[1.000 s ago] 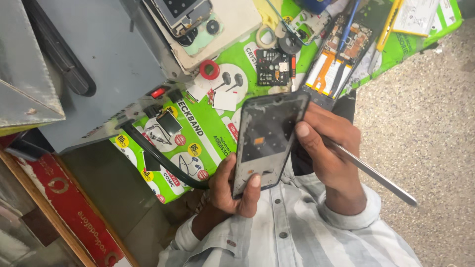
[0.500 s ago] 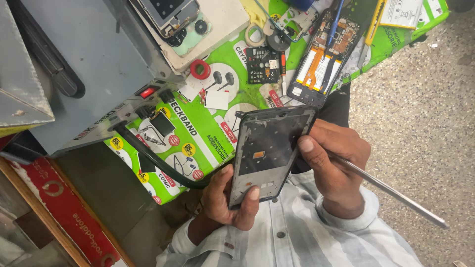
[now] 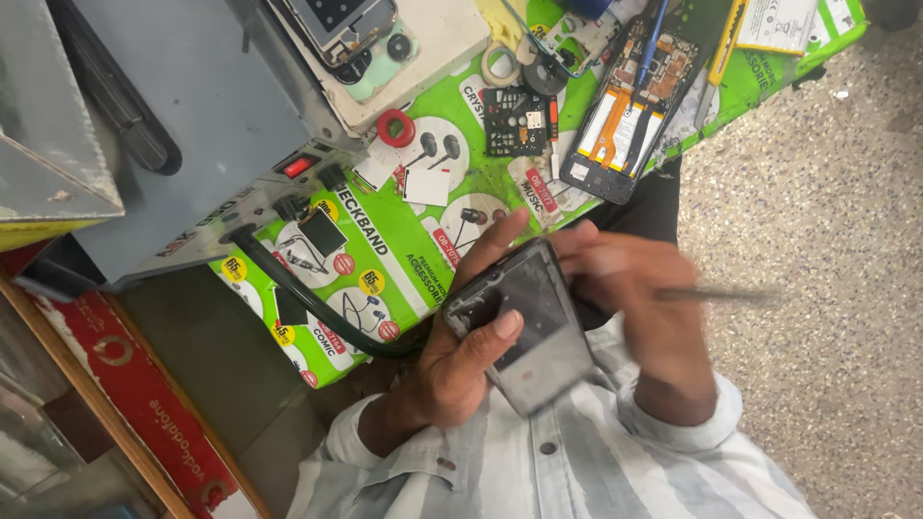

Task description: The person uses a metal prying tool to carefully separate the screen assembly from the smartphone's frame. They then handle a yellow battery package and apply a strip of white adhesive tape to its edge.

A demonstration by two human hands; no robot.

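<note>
Left hand (image 3: 461,360) grips dark rectangular phone frame (image 3: 527,325) near the lap, thumb across it, long axis running far-left to near-right. Right hand (image 3: 639,288), just right, fingers closed on thin metal tool (image 3: 731,294), blurred, pointing right.

Green printed packaging sheet (image 3: 385,259) at centre; red printed box (image 3: 144,404) at 8 o'clock; white rectangular label (image 3: 774,21) at 1 o'clock; dark phone screen (image 3: 332,14) at 11 o'clock.
</note>
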